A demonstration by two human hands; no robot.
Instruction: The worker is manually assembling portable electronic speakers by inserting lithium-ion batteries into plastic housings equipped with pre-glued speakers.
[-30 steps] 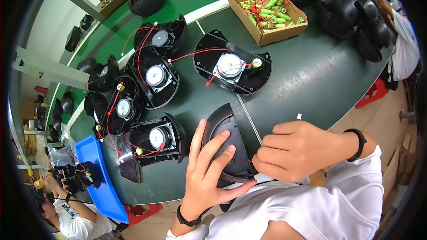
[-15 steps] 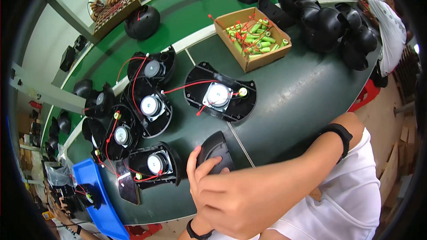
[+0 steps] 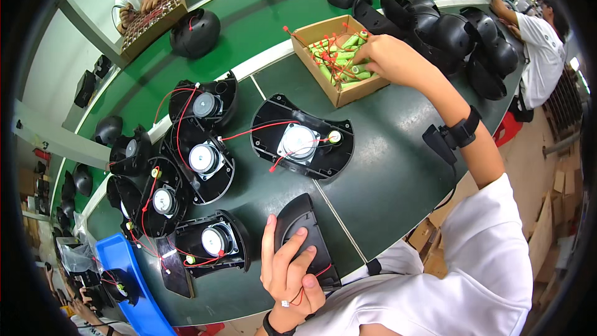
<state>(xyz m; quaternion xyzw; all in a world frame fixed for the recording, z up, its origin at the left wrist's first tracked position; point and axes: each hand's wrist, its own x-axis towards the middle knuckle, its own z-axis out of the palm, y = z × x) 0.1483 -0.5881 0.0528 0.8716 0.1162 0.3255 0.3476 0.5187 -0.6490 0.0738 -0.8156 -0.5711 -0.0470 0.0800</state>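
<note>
My left hand (image 3: 288, 266) grips a black curved plastic housing (image 3: 303, 221) at the table's near edge, fingers spread over its face and thumb bent in. A red wire with a small white connector (image 3: 285, 303) hangs by that thumb. My right hand (image 3: 390, 61) reaches into a cardboard box (image 3: 348, 94) of green cylindrical batteries (image 3: 339, 62) with red leads. Its fingers are bent down among the batteries and the tips are partly hidden, so what they pinch cannot be made out. Beyond my left hand lies an open black housing (image 3: 264, 135) with a speaker (image 3: 299, 143) and a battery.
Several housings with speakers, such as one (image 3: 216, 239), lie on the left. A dark phone-like slab (image 3: 176, 280) and a blue tray (image 3: 115, 246) sit at the lower left. Black shells (image 3: 451, 34) pile up at the back right. Co-workers sit across and to the right.
My right hand has moved from over the housing by my left hand, away and right into the battery box. The left hand still holds the housing, now seen more fully.
</note>
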